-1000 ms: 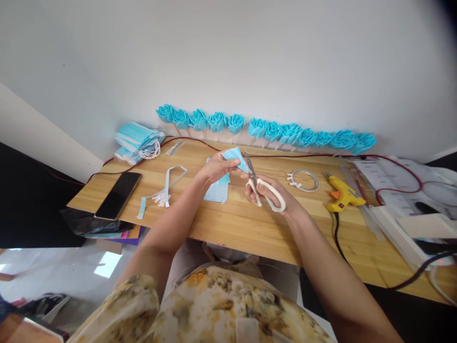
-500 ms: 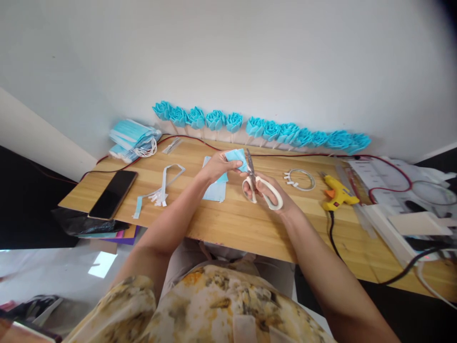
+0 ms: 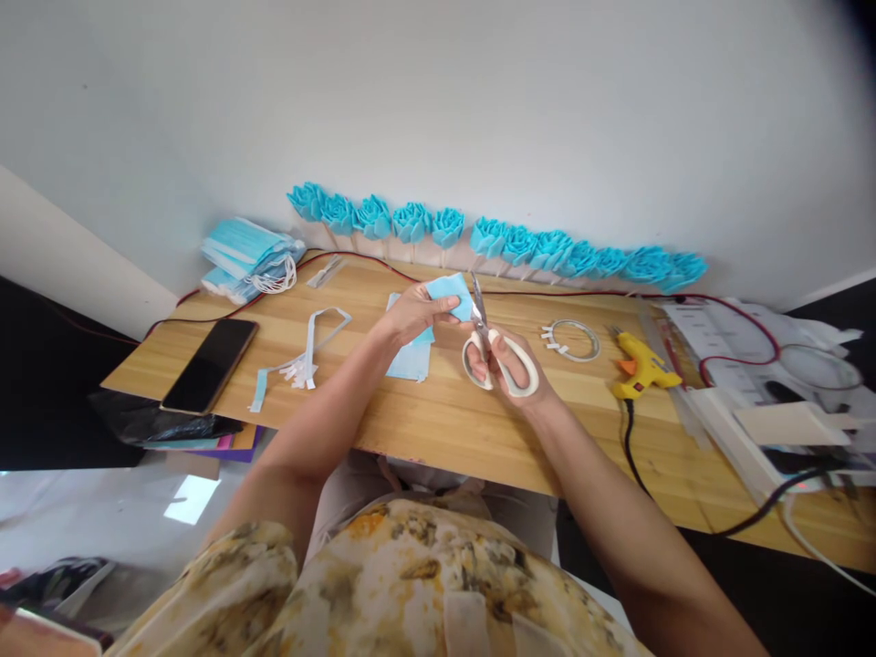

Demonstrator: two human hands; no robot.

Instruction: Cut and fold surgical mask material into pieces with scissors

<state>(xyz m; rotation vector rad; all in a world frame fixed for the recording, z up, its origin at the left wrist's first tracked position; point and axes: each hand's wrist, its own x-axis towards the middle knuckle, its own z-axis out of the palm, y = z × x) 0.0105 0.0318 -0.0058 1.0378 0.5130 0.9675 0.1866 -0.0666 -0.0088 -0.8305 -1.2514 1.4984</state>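
Note:
My left hand (image 3: 419, 313) pinches a small folded piece of blue mask fabric (image 3: 452, 294) above the middle of the table. In my right hand (image 3: 524, 370) is a pair of scissors (image 3: 515, 367) with white handles, thumb and fingers through the loops. The blades point away from me, close beside the right edge of the fabric; whether they touch it I cannot tell. Under my left hand, more light blue fabric pieces (image 3: 409, 360) lie on the wooden table (image 3: 465, 429).
Blue fabric flowers (image 3: 412, 223) on sticks lean along the wall. Left are stacked face masks (image 3: 246, 251), a phone (image 3: 211, 365) and white strip scraps (image 3: 311, 351). Right are a wire ring (image 3: 571, 340), a yellow glue gun (image 3: 643, 365) with its cord and a white power strip (image 3: 735, 447).
The fabric piece in my left hand has turned a little and shows more of its flat face. The scissors remain beside it. The whole view has shifted slightly.

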